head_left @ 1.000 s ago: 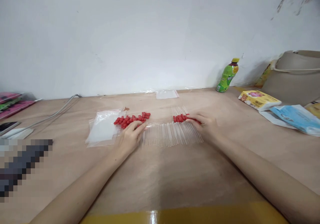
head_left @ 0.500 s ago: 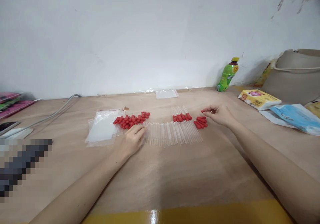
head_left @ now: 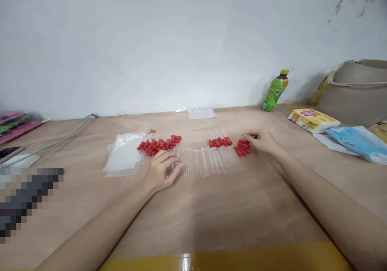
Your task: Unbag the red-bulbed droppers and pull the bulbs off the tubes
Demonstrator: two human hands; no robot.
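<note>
My left hand (head_left: pixel 165 170) is open over the left end of a row of thin clear tubes (head_left: pixel 208 162), its thumb apart from the other fingers. Some tubes are hidden under it. Just beyond its knuckles lies a heap of red rubber bulbs (head_left: pixel 159 146). At the right, my right hand (head_left: pixel 261 140) is open, fingertips close above a small group of red bulbs (head_left: pixel 242 148); no bulb shows between them. Between the hands, several tubes with red bulbs on their near ends (head_left: pixel 220 142) lie side by side, pointing toward the wall.
Clear zip bags (head_left: pixel 123 154) lie left of the heap, and another bag (head_left: pixel 202 113) lies by the wall. At the right stand a green drink bottle (head_left: pixel 275 91), a yellow tissue pack (head_left: pixel 314 119), a blue packet (head_left: pixel 359 142) and a grey bag (head_left: pixel 353 89). A cable (head_left: pixel 69 136) crosses the left side.
My left hand's fingers have spread, the thumb moving right over the tubes. My right hand has let go of a red bulb, which now lies at the top of the small right group.
</note>
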